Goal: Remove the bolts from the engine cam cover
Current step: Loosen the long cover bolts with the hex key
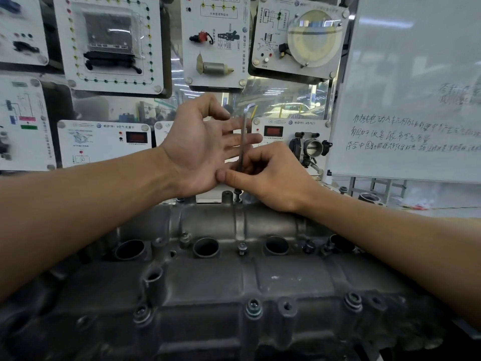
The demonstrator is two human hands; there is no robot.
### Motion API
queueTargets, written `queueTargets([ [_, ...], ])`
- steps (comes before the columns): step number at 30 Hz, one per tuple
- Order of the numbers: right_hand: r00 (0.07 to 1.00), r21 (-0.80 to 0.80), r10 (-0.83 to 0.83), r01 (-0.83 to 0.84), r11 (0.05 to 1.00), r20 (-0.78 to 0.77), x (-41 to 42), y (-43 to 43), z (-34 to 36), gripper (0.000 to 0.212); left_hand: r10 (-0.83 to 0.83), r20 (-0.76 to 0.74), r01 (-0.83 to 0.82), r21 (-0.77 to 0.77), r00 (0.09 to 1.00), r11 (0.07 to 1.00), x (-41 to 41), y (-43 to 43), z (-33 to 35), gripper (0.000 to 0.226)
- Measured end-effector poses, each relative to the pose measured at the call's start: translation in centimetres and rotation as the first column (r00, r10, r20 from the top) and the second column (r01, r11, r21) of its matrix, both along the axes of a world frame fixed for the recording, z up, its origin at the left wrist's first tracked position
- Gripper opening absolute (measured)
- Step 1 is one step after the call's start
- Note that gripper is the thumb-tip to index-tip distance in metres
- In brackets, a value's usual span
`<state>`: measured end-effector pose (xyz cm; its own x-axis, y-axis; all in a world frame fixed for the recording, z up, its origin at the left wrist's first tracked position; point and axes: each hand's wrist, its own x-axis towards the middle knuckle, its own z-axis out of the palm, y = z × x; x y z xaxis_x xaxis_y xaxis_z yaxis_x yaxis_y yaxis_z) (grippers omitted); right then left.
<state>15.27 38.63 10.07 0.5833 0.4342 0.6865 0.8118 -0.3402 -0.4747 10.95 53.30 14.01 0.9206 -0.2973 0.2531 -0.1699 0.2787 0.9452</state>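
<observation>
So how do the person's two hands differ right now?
The left hand is open, fingers spread; the right hand is curled, pinching the upright L-shaped hex key. The left hand sits higher, gripping nothing; the right hand is lower, just above the bolt. Both are bare, over the far edge of the cam cover.

Even indoor light, warped blurry edges

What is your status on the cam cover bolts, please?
Right hand pinches hex key, upright in far-edge bolt. Left hand open, fingers behind the key. Near-edge bolts seated in cam cover. No obstruction seen.
</observation>
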Motion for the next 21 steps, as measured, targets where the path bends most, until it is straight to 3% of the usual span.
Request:
queueTargets([
  [4, 1.0, 0.0, 0.016, -0.016, 1.0, -0.016, 0.1, 0.1, 0.1, 0.038, -0.005, -0.012, 0.005, 0.015, 1.0, 1.0, 0.3, -0.4, -0.1, 0.048],
  [9, 0.999, 0.015, 0.031, -0.031, 0.999, 0.01, 0.5, 0.0, 0.1, 0.03, -0.073, 0.021, 0.071, 0.063, 0.997, 0.995, 0.2, -0.3, 0.0, 0.072],
  [14, 0.998, 0.028, 0.052, -0.051, 0.998, -0.038, 0.8, -0.3, 0.3, 0.024, -0.049, 0.05, 0.049, -0.008, 0.998, 0.999, 0.2, 0.8, 0.6, 0.058],
  [17, 0.997, 0.046, 0.062, -0.06, 0.997, -0.051, 0.8, -0.6, 0.3, 0.015, -0.005, 0.088, -0.002, 0.081, 0.996, 0.997, 0.3, 0.7, 0.7, 0.054],
  [21, 0.996, 0.09, 0.072, -0.068, 0.994, -0.049, 0.7, -0.9, 0.3, 0.016, 0.007, 0.165, -0.033, 0.154, 0.986, 0.987, 0.5, 0.8, 0.7, 0.033],
])
